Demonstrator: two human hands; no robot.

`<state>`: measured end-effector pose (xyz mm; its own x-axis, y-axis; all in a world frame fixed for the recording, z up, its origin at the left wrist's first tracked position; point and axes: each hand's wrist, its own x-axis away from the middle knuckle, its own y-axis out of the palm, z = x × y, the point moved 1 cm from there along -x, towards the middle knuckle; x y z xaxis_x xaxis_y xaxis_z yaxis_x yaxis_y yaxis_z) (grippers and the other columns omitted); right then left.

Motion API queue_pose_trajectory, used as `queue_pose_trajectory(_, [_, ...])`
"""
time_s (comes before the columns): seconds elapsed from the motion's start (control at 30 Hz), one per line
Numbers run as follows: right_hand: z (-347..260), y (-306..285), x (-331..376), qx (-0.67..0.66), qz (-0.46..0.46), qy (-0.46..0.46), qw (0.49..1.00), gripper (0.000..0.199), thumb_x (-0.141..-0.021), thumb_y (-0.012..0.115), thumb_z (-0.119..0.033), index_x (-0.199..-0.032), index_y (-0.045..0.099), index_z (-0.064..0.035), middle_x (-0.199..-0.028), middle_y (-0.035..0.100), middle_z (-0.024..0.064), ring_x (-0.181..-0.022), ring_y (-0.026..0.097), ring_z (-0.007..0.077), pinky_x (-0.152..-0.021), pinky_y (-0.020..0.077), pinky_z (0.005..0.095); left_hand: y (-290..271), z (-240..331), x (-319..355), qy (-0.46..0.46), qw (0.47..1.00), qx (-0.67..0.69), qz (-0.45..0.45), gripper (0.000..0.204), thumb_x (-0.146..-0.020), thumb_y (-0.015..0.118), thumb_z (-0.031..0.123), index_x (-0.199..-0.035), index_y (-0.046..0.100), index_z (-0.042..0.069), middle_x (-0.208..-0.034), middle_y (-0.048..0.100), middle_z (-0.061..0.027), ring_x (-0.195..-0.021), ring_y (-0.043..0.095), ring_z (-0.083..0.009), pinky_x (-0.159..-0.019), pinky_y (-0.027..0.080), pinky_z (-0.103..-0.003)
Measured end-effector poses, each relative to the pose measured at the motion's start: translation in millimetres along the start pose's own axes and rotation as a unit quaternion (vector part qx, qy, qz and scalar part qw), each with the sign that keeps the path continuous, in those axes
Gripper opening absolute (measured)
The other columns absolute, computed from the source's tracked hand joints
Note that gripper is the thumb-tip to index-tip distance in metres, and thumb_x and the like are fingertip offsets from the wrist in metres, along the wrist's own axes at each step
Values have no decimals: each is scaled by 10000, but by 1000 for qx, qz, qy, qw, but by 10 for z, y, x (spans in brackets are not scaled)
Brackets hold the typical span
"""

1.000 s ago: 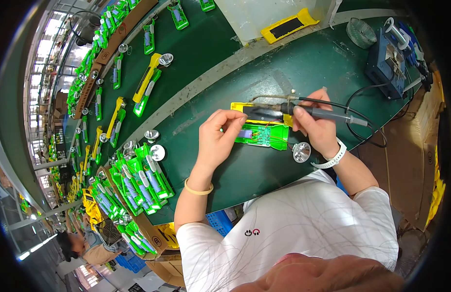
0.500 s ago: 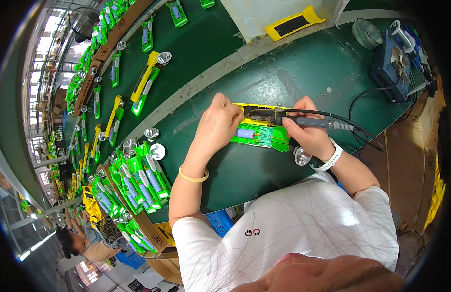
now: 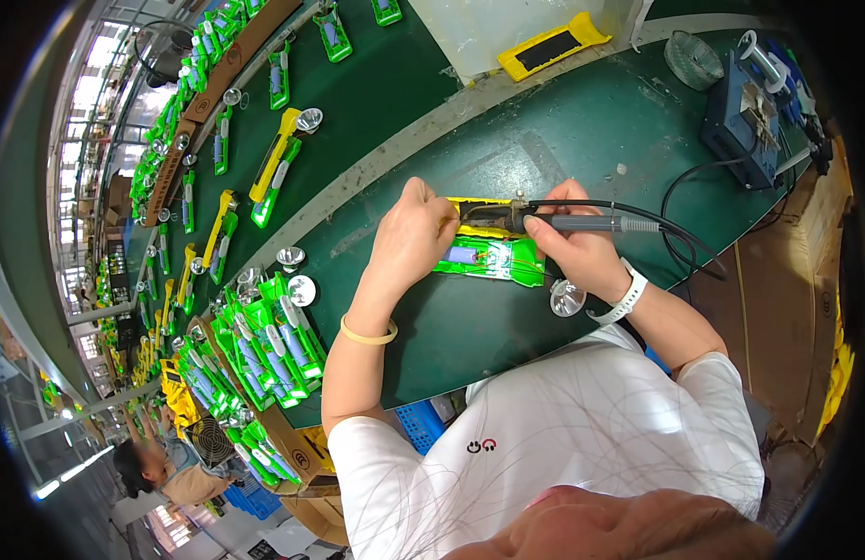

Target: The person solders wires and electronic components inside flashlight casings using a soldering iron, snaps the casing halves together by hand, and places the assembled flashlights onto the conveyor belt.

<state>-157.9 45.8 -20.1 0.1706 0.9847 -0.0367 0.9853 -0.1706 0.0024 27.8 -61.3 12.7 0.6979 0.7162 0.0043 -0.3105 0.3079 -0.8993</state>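
My right hand (image 3: 582, 247) is closed round the grey handle of a soldering iron (image 3: 591, 223), whose front end points left over a yellow casing half (image 3: 484, 201) with a dark inside. At the casing's left end, my left hand (image 3: 409, 233) is closed with fingertips pinched on it; the tips themselves are partly hidden. Just below the yellow half lies a green casing half (image 3: 526, 273), holding a blue-violet battery cell (image 3: 461, 254), a small circuit board and thin wires. Beside it, under my right hand, rests a clear round reflector (image 3: 567, 299).
A cardboard box (image 3: 288, 439) of green assemblies stands left of my arm. More green and yellow pieces line the far-left belt (image 3: 386, 103). A blue soldering station (image 3: 742, 126), solder spool (image 3: 764, 61) and glass bowl (image 3: 693, 61) sit at right. Another yellow half (image 3: 554, 47) lies ahead.
The soldering iron has shifted slightly left, and its handle lies more level. My left hand stays at the casing's left end. The whole view has moved a little.
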Motion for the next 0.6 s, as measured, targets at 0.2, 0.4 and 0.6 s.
queue_pose_trajectory(0.2, [-228,-420,-82,-136,121,-71,981,186,-852,566,-97,-935,406,-50,-713,506,24,-556,491,71,-497,398,199,-14,9,17,5,1000,7,-2,94,-734,634,95,-790,626,20,-785,466,-107,-717,513,-253,-641,441,-337])
queue_pose_trajectory(0.4, [-209,-994,-791,59,159,-136,976,249,-837,616,-221,-898,447,-48,-711,511,10,-567,490,56,-500,380,203,-12,8,40,11,1000,-6,-5,91,-743,616,97,-785,627,17,-798,476,-121,-727,530,-271,-652,456,-350])
queue_pose_trajectory(0.6, [-180,-993,-1120,231,130,-132,955,349,-838,575,-323,-927,465,-3,-785,551,125,-714,537,242,-663,423,327,-5,15,9,3,1000,7,-11,87,-739,634,100,-786,623,28,-774,460,-97,-713,500,-239,-633,433,-325])
